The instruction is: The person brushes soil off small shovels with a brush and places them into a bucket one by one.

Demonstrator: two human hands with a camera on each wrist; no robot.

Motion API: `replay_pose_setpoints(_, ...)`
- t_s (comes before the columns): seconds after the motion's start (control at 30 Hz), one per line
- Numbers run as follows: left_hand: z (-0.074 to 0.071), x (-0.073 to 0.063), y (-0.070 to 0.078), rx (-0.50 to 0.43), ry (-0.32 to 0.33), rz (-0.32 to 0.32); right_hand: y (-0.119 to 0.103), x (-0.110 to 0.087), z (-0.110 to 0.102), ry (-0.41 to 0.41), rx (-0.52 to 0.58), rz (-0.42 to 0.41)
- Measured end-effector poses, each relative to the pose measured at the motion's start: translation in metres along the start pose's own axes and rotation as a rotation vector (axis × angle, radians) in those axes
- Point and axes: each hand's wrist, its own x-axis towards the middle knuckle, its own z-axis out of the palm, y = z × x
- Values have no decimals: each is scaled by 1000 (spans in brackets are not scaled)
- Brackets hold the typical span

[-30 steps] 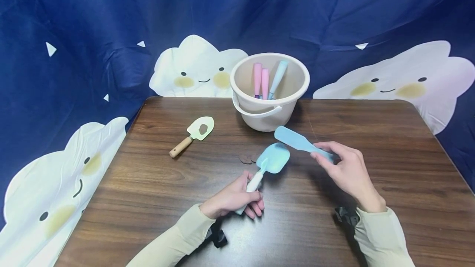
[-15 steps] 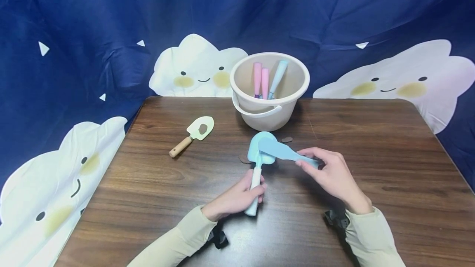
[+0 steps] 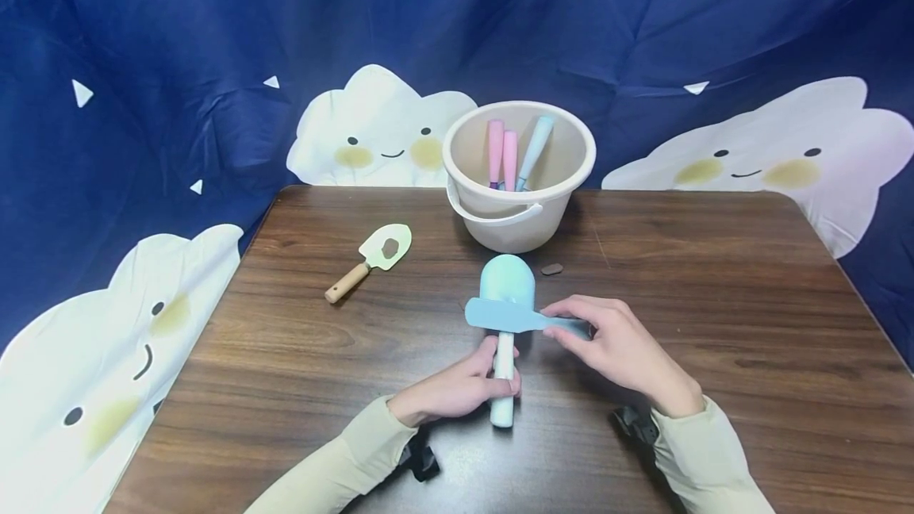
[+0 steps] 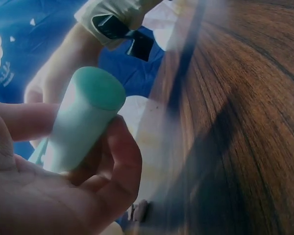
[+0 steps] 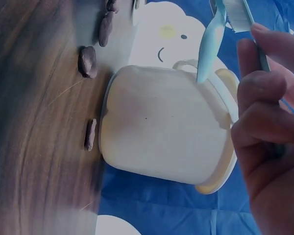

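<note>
My left hand (image 3: pixel 464 381) grips the white handle of a small trowel (image 3: pixel 508 274) with a light-blue blade pointing toward the bucket. In the left wrist view, fingers and thumb wrap the handle (image 4: pixel 85 115) near its green end. Between fingers and thumb, my right hand (image 3: pixel 617 339) pinches a light-blue brush (image 3: pixel 500 315). Pale bristles show on that brush (image 5: pixel 238 15) in the right wrist view. It crosses the base of the trowel's blade; whether the two touch I cannot tell.
A beige bucket (image 3: pixel 519 232) with pink and blue handles inside stands beyond the trowel. Left of it lies a trowel with a wooden handle (image 3: pixel 347 283), a brown lump (image 3: pixel 389 248) on its pale-green blade. Several brown pieces (image 5: pixel 87 62) lie on the table (image 3: pixel 286 387).
The right hand has carried the brush leftward and nearer, across the trowel. The left hand has shifted slightly right, turning the trowel from a rightward slant to pointing straight away.
</note>
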Motion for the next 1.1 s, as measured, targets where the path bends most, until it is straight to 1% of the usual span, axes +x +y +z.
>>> replay_pose_setpoints(0.1,0,0,-2,15,-20,8,0,0,0,-6,-11,-23)
replay_pose_setpoints(0.17,0,0,-2,10,-35,13,1,0,-1,2,-27,-28)
replay_pose_setpoints(0.3,-1,0,-3,10,-51,29,2,1,-3,23,-67,-10)
replay_pose_setpoints(0.4,0,1,-5,20,-48,41,2,2,-4,38,-96,14)
replay_pose_setpoints(0.5,1,1,-6,32,-49,48,3,4,-4,74,-132,33)
replay_pose_setpoints(0.63,2,0,-6,32,-68,41,6,7,-7,143,-186,75)
replay_pose_setpoints(0.8,4,-2,-6,-2,-91,33,12,7,-8,212,-233,145)
replay_pose_setpoints(0.9,3,-1,-6,-21,-101,29,13,6,-8,232,-226,178)
replay_pose_setpoints(0.97,3,-1,-6,-50,-105,26,14,5,-8,226,-196,192)
replay_pose_setpoints(1.03,2,-1,-5,-79,-112,19,14,3,-8,201,-153,202)
replay_pose_setpoints(1.1,0,0,-4,-117,-115,13,15,1,-8,160,-107,202)
